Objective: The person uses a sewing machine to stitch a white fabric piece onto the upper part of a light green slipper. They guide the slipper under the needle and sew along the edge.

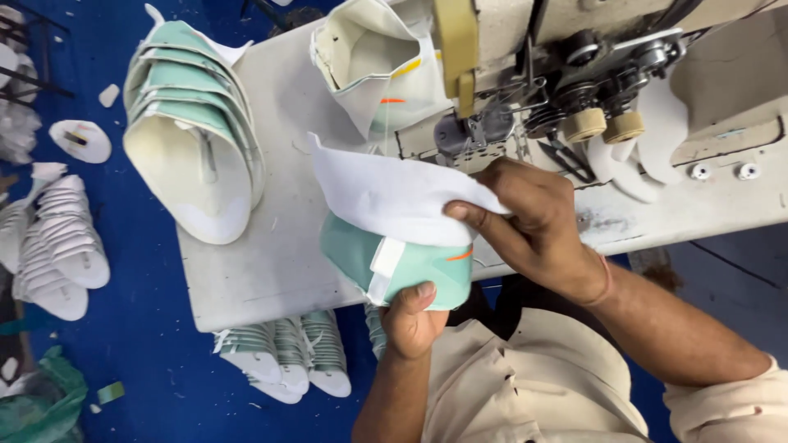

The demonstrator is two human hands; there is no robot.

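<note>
My left hand (413,318) grips the near edge of a mint-green shoe upper (419,267) with a white tab and an orange mark. My right hand (525,217) pinches a white insole piece (386,193) that lies over the top of the upper. Both pieces are held just in front of the sewing machine's needle area (472,131). Thumb and fingers of each hand are closed on the material.
A stack of nested mint-and-white uppers (193,131) lies on the white machine table (271,262) at left. Another upper (373,61) stands by the machine head (591,57). More stacked pieces (57,246) (287,353) lie on the blue floor.
</note>
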